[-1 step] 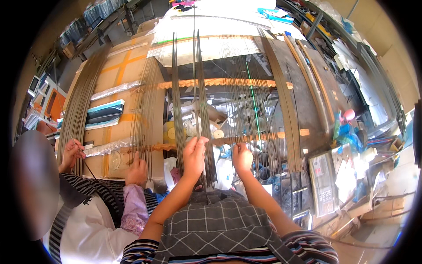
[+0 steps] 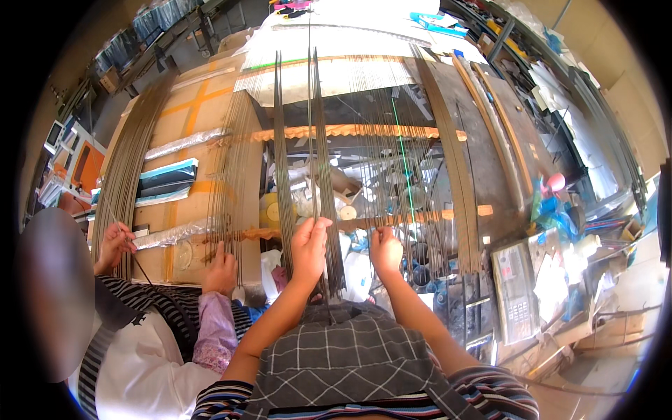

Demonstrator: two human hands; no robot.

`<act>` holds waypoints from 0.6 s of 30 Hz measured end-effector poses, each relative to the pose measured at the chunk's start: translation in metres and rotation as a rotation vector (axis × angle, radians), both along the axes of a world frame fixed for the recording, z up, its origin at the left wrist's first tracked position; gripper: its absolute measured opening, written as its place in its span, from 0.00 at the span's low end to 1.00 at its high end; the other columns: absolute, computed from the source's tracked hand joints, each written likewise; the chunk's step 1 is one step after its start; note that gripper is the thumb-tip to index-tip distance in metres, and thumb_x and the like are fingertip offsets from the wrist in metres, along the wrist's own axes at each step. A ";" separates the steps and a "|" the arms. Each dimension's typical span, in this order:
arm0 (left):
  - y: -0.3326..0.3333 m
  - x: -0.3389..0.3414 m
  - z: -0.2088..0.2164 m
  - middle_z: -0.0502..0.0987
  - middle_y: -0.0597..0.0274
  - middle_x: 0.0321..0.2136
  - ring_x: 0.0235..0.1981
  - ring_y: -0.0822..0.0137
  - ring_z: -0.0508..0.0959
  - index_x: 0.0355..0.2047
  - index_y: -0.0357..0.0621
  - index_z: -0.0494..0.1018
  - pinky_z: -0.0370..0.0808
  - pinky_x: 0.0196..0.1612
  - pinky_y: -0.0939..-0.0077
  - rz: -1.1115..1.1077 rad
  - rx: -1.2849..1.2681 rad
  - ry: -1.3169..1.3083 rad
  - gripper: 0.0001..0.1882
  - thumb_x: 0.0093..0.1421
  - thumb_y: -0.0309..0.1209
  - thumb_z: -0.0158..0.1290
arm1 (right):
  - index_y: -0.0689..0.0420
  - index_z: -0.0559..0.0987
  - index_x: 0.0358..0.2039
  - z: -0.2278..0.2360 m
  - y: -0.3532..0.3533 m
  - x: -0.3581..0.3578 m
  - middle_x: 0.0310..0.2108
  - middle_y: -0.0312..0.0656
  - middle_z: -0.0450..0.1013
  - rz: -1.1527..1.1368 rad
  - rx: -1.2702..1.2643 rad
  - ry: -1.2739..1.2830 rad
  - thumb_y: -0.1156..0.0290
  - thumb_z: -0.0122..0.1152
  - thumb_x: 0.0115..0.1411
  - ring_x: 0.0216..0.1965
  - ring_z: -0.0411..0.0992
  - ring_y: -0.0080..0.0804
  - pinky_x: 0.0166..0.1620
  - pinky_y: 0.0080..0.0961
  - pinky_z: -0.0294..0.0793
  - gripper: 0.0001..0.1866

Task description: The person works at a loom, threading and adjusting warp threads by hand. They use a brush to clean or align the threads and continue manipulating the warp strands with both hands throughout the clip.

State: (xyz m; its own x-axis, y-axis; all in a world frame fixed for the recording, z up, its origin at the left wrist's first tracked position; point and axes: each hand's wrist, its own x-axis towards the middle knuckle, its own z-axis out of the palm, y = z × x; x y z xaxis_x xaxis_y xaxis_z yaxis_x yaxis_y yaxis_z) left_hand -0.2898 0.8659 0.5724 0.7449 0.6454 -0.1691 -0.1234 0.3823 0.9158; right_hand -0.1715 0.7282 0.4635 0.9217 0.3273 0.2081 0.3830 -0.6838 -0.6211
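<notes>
Long dark threads stretch from the far white surface toward me, some gathered in thick bundles. My left hand (image 2: 310,248) is closed on a thin strand of thread (image 2: 310,140) between two dark thread bundles (image 2: 323,161). To its right my right hand (image 2: 386,253) is curled closed beside sparse fine threads (image 2: 381,168); what lies in its fingers is too small to make out. On my left, a co-worker's one hand (image 2: 116,245) touches a wide thread bundle (image 2: 136,147), and their other hand (image 2: 221,269) is at finer threads (image 2: 234,154).
Two wooden bars (image 2: 392,131) with wavy orange edging cross under the threads. Cardboard (image 2: 199,157) lies on the left. Below the threads is a cluttered opening with yellowish spools (image 2: 348,212). A keypad device (image 2: 514,290) and blue plastic (image 2: 556,213) sit on the right.
The co-worker's hand nearer to me has shifted slightly to the right. Both my hands look unmoved.
</notes>
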 end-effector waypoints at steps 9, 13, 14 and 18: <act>-0.003 0.003 -0.002 0.58 0.77 0.16 0.16 0.85 0.54 0.34 0.42 0.72 0.50 0.17 0.89 -0.012 0.040 0.001 0.11 0.64 0.36 0.46 | 0.55 0.73 0.24 0.003 0.002 0.008 0.18 0.49 0.74 0.010 -0.269 0.041 0.61 0.53 0.54 0.23 0.74 0.51 0.31 0.45 0.73 0.10; -0.006 0.004 0.000 0.59 0.77 0.17 0.17 0.85 0.55 0.35 0.41 0.72 0.51 0.18 0.89 -0.018 0.044 0.028 0.11 0.64 0.36 0.46 | 0.55 0.73 0.23 0.004 0.003 0.012 0.19 0.49 0.74 0.051 -0.323 0.001 0.60 0.52 0.53 0.23 0.74 0.50 0.31 0.45 0.73 0.11; -0.006 0.004 0.000 0.59 0.77 0.17 0.17 0.85 0.55 0.35 0.41 0.72 0.52 0.18 0.89 -0.018 0.048 0.042 0.11 0.64 0.36 0.46 | 0.55 0.73 0.23 0.004 0.003 0.013 0.19 0.49 0.74 0.062 -0.352 -0.004 0.60 0.52 0.53 0.23 0.75 0.50 0.31 0.45 0.73 0.11; -0.007 0.005 -0.001 0.59 0.76 0.18 0.17 0.85 0.56 0.35 0.41 0.72 0.53 0.19 0.89 -0.035 0.058 0.045 0.11 0.65 0.36 0.46 | 0.54 0.73 0.23 0.005 0.001 0.013 0.19 0.48 0.74 0.075 -0.383 -0.022 0.60 0.53 0.53 0.23 0.75 0.49 0.30 0.44 0.73 0.11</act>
State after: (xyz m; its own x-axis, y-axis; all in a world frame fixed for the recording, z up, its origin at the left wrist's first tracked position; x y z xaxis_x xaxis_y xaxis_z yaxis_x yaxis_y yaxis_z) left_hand -0.2847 0.8586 0.5710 0.7600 0.6284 -0.1659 -0.0687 0.3316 0.9409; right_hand -0.1586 0.7296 0.4685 0.8892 0.4509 0.0770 0.4506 -0.8343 -0.3176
